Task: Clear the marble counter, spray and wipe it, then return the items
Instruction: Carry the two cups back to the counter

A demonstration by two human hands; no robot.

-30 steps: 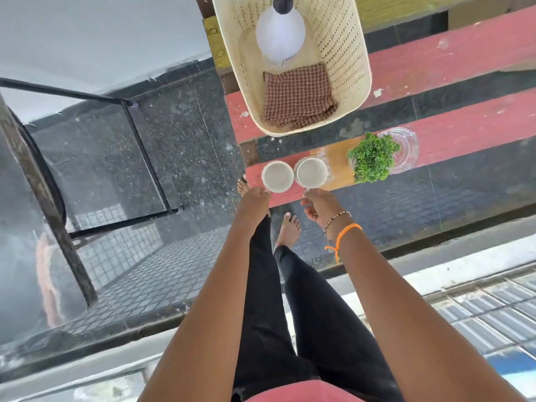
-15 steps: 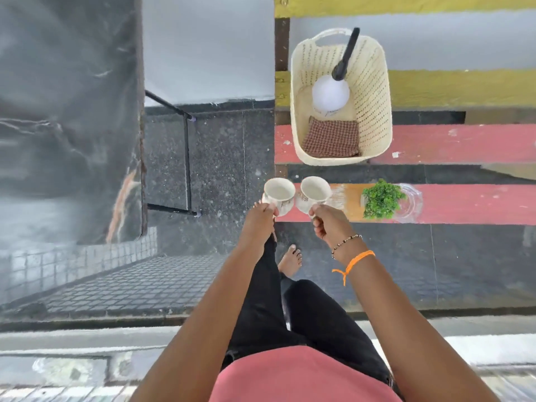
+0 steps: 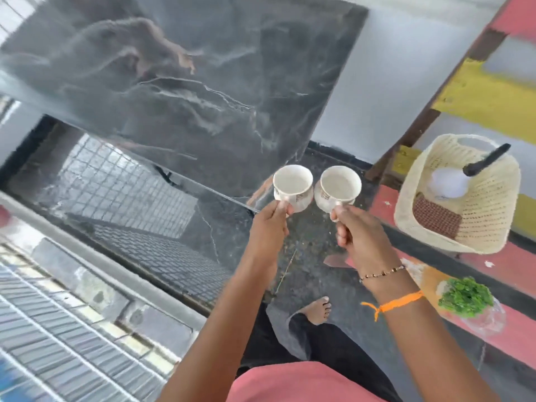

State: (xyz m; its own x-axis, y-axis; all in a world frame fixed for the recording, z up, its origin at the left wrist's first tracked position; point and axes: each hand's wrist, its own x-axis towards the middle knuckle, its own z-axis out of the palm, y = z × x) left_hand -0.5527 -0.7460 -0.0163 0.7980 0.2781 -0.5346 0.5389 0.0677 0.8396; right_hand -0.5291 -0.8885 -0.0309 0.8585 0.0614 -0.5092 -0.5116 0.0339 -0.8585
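Observation:
My left hand [image 3: 268,227] grips a white patterned cup [image 3: 293,182] by its handle. My right hand [image 3: 358,230] grips a second white cup [image 3: 339,187] the same way. Both cups look empty and hang in the air side by side, just off the near right corner of the dark marble counter [image 3: 179,91], whose top is bare and glossy. On the red bench to the right stands a cream basket [image 3: 487,216]. Inside it lie a white spray bottle [image 3: 448,182] with a black nozzle and a checked cloth [image 3: 435,217].
A small green plant [image 3: 464,295] in a glass dish sits on the lower red bench plank at the right. The bench [image 3: 519,340] has red and yellow planks. Dark speckled floor [image 3: 304,274] lies under my feet. A window ledge runs along the lower left.
I lifted both cups off the red bench and turned left with them. The marble counter has come into view ahead; the basket and plant have shifted to the right.

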